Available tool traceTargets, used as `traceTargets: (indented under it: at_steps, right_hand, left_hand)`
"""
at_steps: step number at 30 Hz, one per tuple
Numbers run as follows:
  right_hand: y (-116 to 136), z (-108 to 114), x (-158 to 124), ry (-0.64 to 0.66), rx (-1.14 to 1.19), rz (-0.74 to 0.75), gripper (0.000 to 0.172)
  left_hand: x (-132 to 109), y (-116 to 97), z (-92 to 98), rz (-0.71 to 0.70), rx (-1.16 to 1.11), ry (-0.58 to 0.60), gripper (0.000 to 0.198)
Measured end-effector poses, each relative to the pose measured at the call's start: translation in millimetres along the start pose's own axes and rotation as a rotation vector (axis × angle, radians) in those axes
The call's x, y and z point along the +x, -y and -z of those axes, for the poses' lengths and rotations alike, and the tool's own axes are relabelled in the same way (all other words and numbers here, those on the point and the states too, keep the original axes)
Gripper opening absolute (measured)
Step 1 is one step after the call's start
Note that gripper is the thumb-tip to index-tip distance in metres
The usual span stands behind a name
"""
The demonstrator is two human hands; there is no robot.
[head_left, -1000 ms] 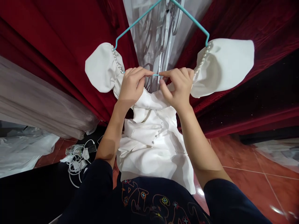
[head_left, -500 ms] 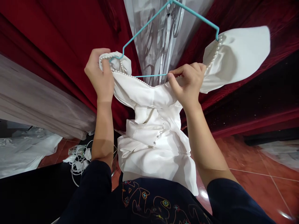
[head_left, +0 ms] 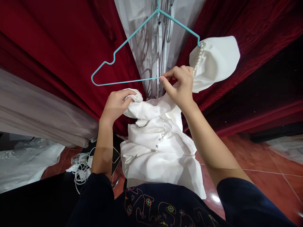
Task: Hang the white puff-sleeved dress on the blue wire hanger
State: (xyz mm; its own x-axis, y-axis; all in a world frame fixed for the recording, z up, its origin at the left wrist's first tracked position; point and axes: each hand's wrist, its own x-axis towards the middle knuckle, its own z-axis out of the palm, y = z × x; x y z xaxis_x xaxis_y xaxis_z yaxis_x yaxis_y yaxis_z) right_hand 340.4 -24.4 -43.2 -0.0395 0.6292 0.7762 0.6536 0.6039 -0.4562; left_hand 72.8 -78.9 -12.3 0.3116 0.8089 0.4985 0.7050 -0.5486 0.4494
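A white dress (head_left: 146, 135) with pearl-beaded edges and covered buttons hangs in folds before my body. My left hand (head_left: 118, 102) is closed on its left shoulder part, below the hanger and apart from it. Between thumb and fingers, my right hand (head_left: 178, 83) pinches the bottom bar of a thin turquoise hanger (head_left: 125, 82). The hanger's left end is bare. Its right end still sits inside the puffed right sleeve (head_left: 220, 63), by the pearl edging. Part of the dress's right neckline is hidden behind my right hand.
Dark red curtains (head_left: 71, 41) hang on both sides, with pale sheer fabric and a white metal frame (head_left: 159, 47) between them. White cables (head_left: 81, 171) lie on a black surface at lower left. The floor has red tiles (head_left: 265, 157).
My left hand has drawn the left shoulder of the dress down off the hanger's left end. The hanger and my right hand have shifted left, and the right sleeve with them.
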Motion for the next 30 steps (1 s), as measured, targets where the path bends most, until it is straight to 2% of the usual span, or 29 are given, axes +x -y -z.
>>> traceTargets:
  at_steps: [3, 5, 9, 11, 13, 16, 18, 19, 21, 24, 27, 30]
  right_hand:
    - [0.9, -0.1, -0.6, -0.011, -0.025, 0.012, 0.036]
    - [2.6, 2.1, -2.0, -0.017, -0.032, 0.04, 0.032]
    - [6.9, 10.7, -7.4, -0.005, -0.026, 0.191, 0.016]
    - [5.7, 17.4, -9.0, -0.026, -0.026, 0.275, 0.019]
    - [-0.3, 26.5, -7.2, -0.145, -0.055, 0.301, 0.024]
    - [-18.1, 43.7, 3.9, -0.381, -0.091, 0.274, 0.039]
    - [-31.1, 54.4, 15.2, -0.374, -0.049, 0.27, 0.048]
    - [-36.2, 58.8, 21.1, -0.326, -0.034, 0.256, 0.044]
    - [-41.5, 65.2, 32.2, -0.241, -0.067, 0.175, 0.025]
    - [-40.5, 72.4, 46.9, -0.256, -0.145, 0.037, 0.012]
    - [-45.5, 83.3, 60.8, -0.379, -0.042, 0.029, 0.016]
    - [-70.3, 94.9, 67.7, -0.492, 0.119, -0.023, 0.026]
  left_hand:
    - [8.4, -31.4, -3.5, -0.175, 0.062, -0.19, 0.027]
    - [17.5, -41.2, -4.3, -0.199, 0.114, -0.275, 0.029]
    - [30.4, -37.7, -11.6, -0.132, 0.163, -0.169, 0.037]
    - [32.1, -31.5, -20.2, -0.119, 0.197, -0.149, 0.034]
    - [32.3, -26.6, -29.7, -0.119, 0.219, -0.182, 0.033]
    - [32.7, -22.6, -39.5, -0.133, 0.222, -0.213, 0.034]
    - [33.2, -21.6, -41.2, -0.143, 0.225, -0.227, 0.034]
    - [33.3, -21.4, -40.8, -0.147, 0.229, -0.235, 0.035]
    - [32.8, -21.7, -38.4, -0.153, 0.236, -0.25, 0.035]
    - [31.2, -22.6, -34.3, -0.161, 0.242, -0.251, 0.034]
    - [31.2, -21.7, -32.0, -0.166, 0.221, -0.237, 0.035]
    - [33.6, -18.1, -31.7, -0.165, 0.185, -0.229, 0.035]
